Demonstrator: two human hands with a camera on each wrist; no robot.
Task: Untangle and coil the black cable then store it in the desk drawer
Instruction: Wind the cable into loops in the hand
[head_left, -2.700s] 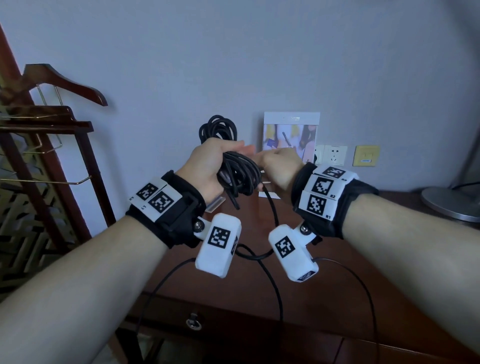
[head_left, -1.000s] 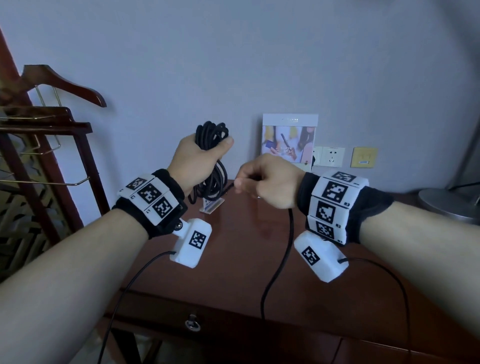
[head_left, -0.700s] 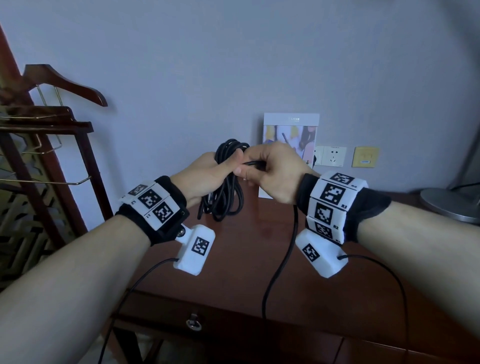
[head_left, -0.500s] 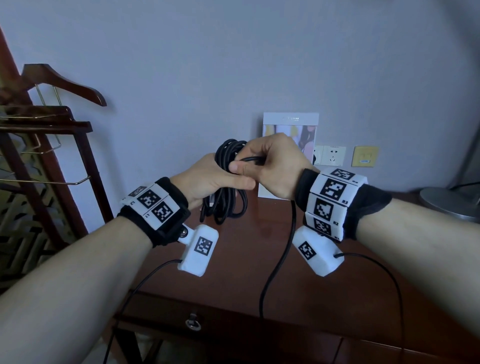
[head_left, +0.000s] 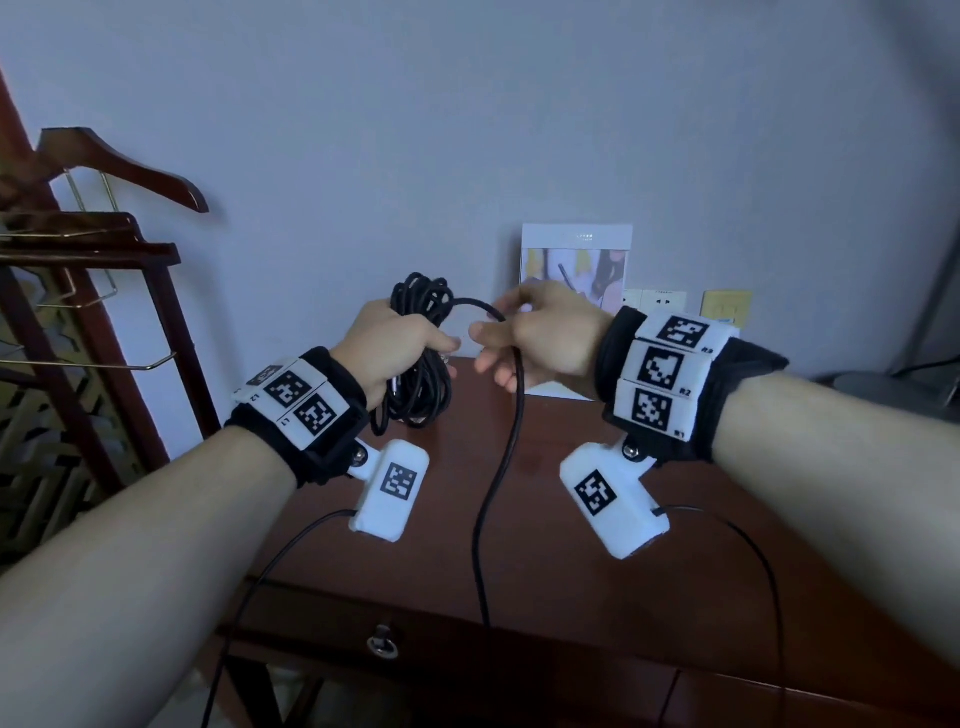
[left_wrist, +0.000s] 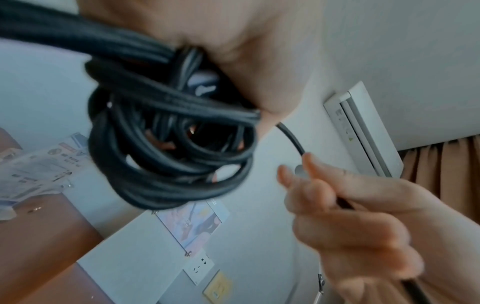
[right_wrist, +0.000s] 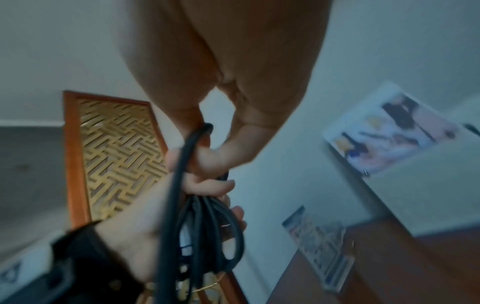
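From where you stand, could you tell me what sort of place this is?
Probably a hotel room or bedroom: a wooden desk against the wall, a valet stand with a coat hanger, and a wall-mounted air conditioner beside curtains.

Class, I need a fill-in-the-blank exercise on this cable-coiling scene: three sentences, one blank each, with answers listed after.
1. The coiled bundle of the black cable is gripped by the person's ____ hand.
2. The right hand guides a loose strand that hangs down past the front edge of the ____.
3. The desk drawer is currently ____.

Missing words: left; desk; closed
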